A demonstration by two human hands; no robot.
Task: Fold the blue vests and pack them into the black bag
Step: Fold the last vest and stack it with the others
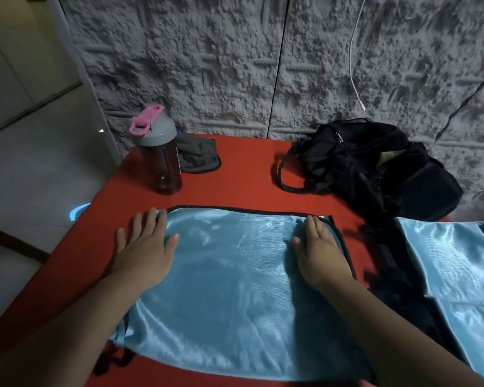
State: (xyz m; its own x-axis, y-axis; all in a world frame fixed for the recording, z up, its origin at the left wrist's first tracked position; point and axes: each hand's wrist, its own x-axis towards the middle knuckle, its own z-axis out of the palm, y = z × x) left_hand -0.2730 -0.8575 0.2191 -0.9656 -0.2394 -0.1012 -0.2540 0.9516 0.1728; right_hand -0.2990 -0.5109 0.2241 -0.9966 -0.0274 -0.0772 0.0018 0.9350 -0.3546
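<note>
A shiny light-blue vest (229,289) with black trim lies spread flat on the red table (241,177) in front of me. My left hand (144,247) rests flat with straight fingers on the vest's far left corner, partly on the table. My right hand (317,247) presses flat on the vest near its far right edge. A second blue vest (456,269) lies at the right, over dark fabric. The black bag (375,166) sits at the back right of the table, its top gaping open and a strap looping to the left.
A dark red water bottle (161,160) with a grey lid and pink cap stands at the back left. A grey cloth (199,155) lies bunched behind it. A white cable (354,65) hangs down the textured wall. The table's left edge drops to a tiled floor.
</note>
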